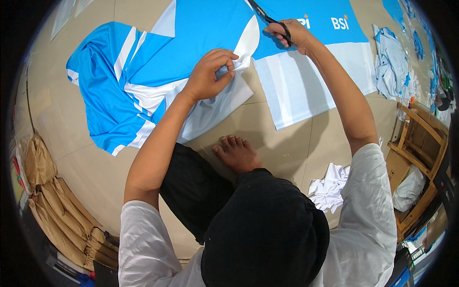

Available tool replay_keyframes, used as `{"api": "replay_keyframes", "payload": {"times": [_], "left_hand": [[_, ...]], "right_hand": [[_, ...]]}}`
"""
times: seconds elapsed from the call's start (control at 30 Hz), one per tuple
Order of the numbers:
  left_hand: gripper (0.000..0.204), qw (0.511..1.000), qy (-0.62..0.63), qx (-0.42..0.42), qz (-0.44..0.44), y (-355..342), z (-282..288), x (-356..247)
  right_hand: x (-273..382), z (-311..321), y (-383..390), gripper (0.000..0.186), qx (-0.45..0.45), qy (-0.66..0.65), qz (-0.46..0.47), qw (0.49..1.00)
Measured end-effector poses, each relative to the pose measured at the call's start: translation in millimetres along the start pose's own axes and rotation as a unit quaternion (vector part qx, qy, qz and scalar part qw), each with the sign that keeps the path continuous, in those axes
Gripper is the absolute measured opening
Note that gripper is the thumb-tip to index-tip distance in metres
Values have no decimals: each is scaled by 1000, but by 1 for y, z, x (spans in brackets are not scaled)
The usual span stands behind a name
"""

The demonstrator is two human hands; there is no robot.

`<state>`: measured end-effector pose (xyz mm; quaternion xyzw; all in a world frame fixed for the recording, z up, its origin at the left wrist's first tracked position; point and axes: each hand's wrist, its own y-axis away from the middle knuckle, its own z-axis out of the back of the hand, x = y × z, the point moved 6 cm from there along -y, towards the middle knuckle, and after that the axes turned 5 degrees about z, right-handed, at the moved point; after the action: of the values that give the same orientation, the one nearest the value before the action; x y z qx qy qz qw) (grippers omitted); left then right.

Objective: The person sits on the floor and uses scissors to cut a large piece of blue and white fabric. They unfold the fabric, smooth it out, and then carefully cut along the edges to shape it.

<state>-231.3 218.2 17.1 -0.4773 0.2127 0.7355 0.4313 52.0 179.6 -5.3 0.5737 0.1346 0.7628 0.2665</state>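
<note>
A large sheet of blue fabric with white parts [191, 28] lies on the floor, its pale underside folded up along the near edge. My left hand [210, 74] pinches the white edge of this fabric, fingers closed on it. At the upper middle, my right hand [295, 36] grips a pair of black-handled scissors [260, 12], their blades pointing up and left over the fabric beside the white strip. The blade tips run out of the picture at the top. To the right of the cut gap lies the fabric's other part [313, 71], with printed marks on its blue area.
A crumpled blue and white fabric piece [103, 81] lies at the left. Light fabric scraps [389, 62] pile up at the right, and white scraps [330, 186] lie near my right elbow. A wooden frame [420, 158] stands far right; brown wrapped bundles [62, 210] line the left. My bare foot [236, 153] rests on the tiled floor.
</note>
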Motion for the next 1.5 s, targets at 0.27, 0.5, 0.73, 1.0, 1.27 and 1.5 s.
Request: {"api": "replay_keyframes", "payload": {"times": [0.27, 0.5, 0.73, 1.0, 1.27, 1.5], "left_hand": [[14, 1000, 10, 0, -1, 0, 0, 1], [13, 1000, 17, 0, 1, 0, 0, 0], [14, 999, 18, 19, 29, 0, 0, 1], [14, 1000, 4, 4, 9, 0, 0, 1], [14, 1000, 7, -2, -1, 0, 0, 0], [14, 1000, 9, -1, -1, 0, 0, 1]], "right_hand": [[8, -5, -2, 33, -7, -20, -2, 1000], [10, -4, -11, 32, 1, -27, 10, 1000], [8, -1, -19, 32, 1, -17, 6, 1000], [7, 2, -22, 33, -2, 6, 24, 1000], [12, -3, -26, 33, 9, -6, 13, 1000], [13, -2, -32, 34, 32, -10, 7, 999]]}}
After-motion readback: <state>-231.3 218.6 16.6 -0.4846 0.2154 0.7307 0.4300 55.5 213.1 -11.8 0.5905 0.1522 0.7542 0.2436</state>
